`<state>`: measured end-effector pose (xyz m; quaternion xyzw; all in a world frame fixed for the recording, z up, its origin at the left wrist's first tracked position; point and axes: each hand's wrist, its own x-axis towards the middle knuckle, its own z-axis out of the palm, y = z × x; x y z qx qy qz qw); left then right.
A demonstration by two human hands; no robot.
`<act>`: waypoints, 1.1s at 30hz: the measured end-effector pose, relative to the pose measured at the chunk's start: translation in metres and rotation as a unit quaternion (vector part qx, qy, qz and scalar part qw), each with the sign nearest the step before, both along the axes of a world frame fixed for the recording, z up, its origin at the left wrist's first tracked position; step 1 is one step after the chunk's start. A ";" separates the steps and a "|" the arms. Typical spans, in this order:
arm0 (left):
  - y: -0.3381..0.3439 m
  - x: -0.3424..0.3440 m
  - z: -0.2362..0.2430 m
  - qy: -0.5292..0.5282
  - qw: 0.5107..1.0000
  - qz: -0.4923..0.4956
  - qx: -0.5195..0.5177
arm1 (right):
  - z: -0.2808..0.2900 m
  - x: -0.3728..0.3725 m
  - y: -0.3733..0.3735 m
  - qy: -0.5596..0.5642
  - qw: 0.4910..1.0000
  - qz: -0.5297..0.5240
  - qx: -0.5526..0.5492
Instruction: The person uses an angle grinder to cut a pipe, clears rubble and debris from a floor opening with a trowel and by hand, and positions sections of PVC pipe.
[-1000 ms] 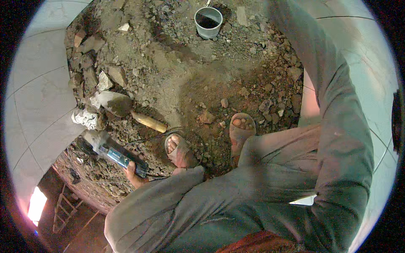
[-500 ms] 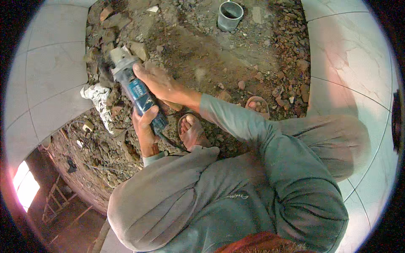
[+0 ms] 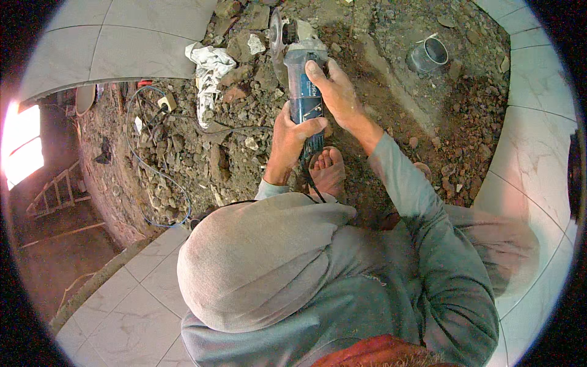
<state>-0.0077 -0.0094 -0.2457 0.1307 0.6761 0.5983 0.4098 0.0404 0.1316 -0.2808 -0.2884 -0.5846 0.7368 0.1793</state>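
Observation:
Both hands hold a blue and grey angle grinder (image 3: 307, 82) above the rubble, its head pointing away from me. My left hand (image 3: 288, 137) wraps the rear of the body, thumb across the top. Farther up, my right hand (image 3: 338, 92) grips the front of the body from the right side, thumb on top. A thin cutting disc (image 3: 277, 43) stands on edge at the left of the grinder's head, apart from the tiles. The black power cord (image 3: 312, 183) drops from the grinder's tail beside my bare foot (image 3: 328, 173).
White floor tiles (image 3: 131, 46) border the broken ground at left and right. A crumpled white sack (image 3: 209, 73) lies near the left tile edge. A socket block (image 3: 166, 103) with cable sits on rubble. A grey pipe end (image 3: 429, 55) sticks up at far right.
The view has turned, so the surroundings sit farther right. The grinder now points more straight ahead, its disc away from the left tile edge. Both hands keep their grip.

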 end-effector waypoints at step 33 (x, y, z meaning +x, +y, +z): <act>0.023 0.027 0.025 0.016 1.000 -0.023 -0.014 | 0.024 0.008 0.006 0.009 0.995 -0.098 0.035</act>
